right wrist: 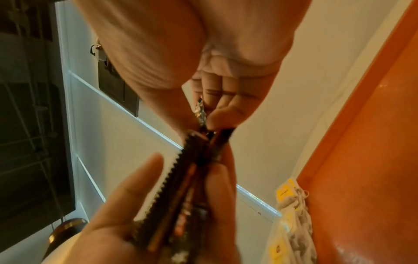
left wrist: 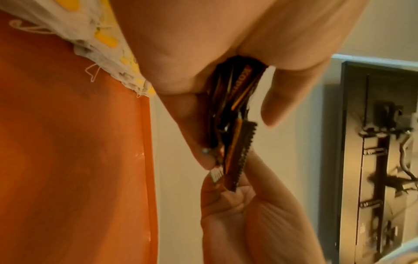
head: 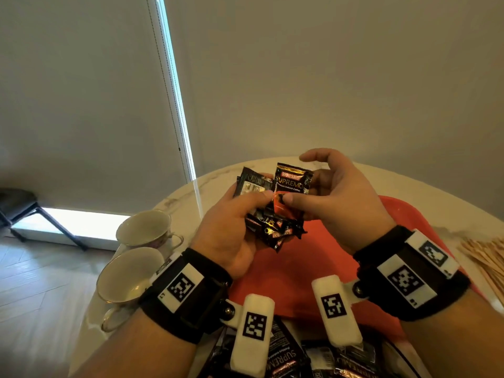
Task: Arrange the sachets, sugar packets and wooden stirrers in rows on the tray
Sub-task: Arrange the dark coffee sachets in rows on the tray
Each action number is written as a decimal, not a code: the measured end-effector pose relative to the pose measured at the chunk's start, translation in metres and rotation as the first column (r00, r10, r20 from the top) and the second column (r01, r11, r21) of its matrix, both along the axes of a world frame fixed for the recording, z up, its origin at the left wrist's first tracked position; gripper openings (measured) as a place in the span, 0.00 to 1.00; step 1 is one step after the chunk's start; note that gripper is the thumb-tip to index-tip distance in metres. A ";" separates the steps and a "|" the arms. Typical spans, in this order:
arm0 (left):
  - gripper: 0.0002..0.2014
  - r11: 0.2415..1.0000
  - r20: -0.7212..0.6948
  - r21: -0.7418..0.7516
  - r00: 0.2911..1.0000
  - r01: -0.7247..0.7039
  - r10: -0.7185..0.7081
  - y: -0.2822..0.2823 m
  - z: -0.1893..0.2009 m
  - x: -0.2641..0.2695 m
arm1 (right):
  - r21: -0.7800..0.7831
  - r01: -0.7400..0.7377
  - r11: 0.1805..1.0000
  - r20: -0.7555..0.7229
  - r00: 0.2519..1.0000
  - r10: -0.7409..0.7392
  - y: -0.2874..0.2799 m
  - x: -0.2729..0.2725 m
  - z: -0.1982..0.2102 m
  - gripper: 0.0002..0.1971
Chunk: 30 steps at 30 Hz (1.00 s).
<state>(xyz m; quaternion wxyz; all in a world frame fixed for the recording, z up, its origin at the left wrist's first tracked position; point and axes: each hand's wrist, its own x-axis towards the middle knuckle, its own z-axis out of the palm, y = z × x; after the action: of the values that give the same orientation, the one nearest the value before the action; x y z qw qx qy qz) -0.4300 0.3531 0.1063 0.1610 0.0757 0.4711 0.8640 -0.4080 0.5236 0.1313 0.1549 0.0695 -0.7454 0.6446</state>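
Note:
My left hand (head: 245, 199) grips a bunch of black coffee sachets (head: 275, 230) in the air above the orange tray (head: 286, 271). My right hand (head: 298, 196) pinches one upright Kopiko sachet (head: 291, 178) at the top of that bunch, thumb in front, other fingers raised. The left wrist view shows the bunch (left wrist: 235, 85) held in my left hand, and the pinched sachet (left wrist: 242, 151) held below by right-hand fingers (left wrist: 226, 194). More black sachets (head: 283, 356) lie at the tray's near end. Wooden stirrers (head: 488, 257) lie right of the tray. White and yellow packets (right wrist: 291, 223) lie beside the tray (right wrist: 373, 142).
Two empty teacups (head: 144, 227) (head: 131, 274) stand on the white marble table (head: 180, 195) left of the tray, close to my left wrist. The table's round edge falls away to a wooden floor at the left. A dark chair (head: 19, 205) stands far left.

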 end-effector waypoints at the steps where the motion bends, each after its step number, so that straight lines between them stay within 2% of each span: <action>1: 0.29 1.000 -0.030 -0.028 1.000 -0.009 0.008 0.001 -0.001 0.001 | -0.014 -0.004 1.000 0.014 1.000 0.005 0.000 0.000 0.001 0.29; 3: 0.32 0.998 -0.064 -0.059 0.998 -0.015 0.011 0.001 -0.003 0.000 | -0.088 -0.014 0.996 0.058 0.998 0.019 -0.001 0.000 0.003 0.24; 7: 0.34 0.998 -0.065 -0.058 0.998 0.002 -0.006 -0.001 -0.005 -0.002 | -0.235 0.002 0.972 0.184 0.982 0.043 0.000 0.001 0.005 0.04; 8: 0.34 0.999 -0.063 -0.052 0.998 0.000 -0.003 -0.001 -0.004 -0.003 | -0.269 0.021 0.963 0.213 0.976 0.038 0.001 0.001 0.006 0.02; 10: 0.36 0.999 -0.060 -0.038 0.998 0.004 -0.006 -0.001 -0.004 -0.003 | -0.315 0.064 0.947 0.252 0.967 0.019 0.003 -0.001 0.006 0.07; 15: 0.33 1.000 -0.036 -0.008 0.999 -0.021 0.021 0.002 -0.004 -0.002 | -0.330 0.090 0.940 0.248 0.969 -0.006 0.002 -0.003 0.004 0.09; 19: 0.34 0.996 -0.004 0.001 0.996 -0.086 0.086 0.000 -0.005 -0.006 | -0.171 -0.033 0.985 0.256 0.964 0.077 0.001 0.000 0.002 0.13; 22: 0.32 0.994 -0.003 -0.007 0.994 -0.105 0.105 0.001 -0.005 -0.005 | -0.131 -0.035 0.991 0.319 0.945 0.075 -0.002 -0.001 -0.003 0.16; 25: 0.31 0.990 0.036 0.048 0.991 -0.134 0.133 0.002 -0.001 -0.004 | -0.222 0.007 0.975 0.331 0.941 0.068 -0.004 -0.002 -0.002 0.12; 27: 0.30 0.975 0.079 0.087 0.977 -0.205 0.198 0.000 0.000 -0.008 | -0.334 0.034 0.942 0.328 0.941 0.082 -0.001 -0.004 0.000 0.05; 30: 0.19 0.944 0.087 0.073 0.945 -0.323 0.317 -0.005 -0.002 -0.016 | -0.410 0.145 0.900 0.341 0.940 0.004 0.007 -0.019 0.004 0.07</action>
<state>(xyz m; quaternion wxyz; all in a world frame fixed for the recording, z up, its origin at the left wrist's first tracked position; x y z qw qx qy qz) -0.4462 0.3479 0.1039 0.0326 -0.0270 0.4330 0.9004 -0.4266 0.5301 0.1348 0.0615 -0.1038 -0.6025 0.7889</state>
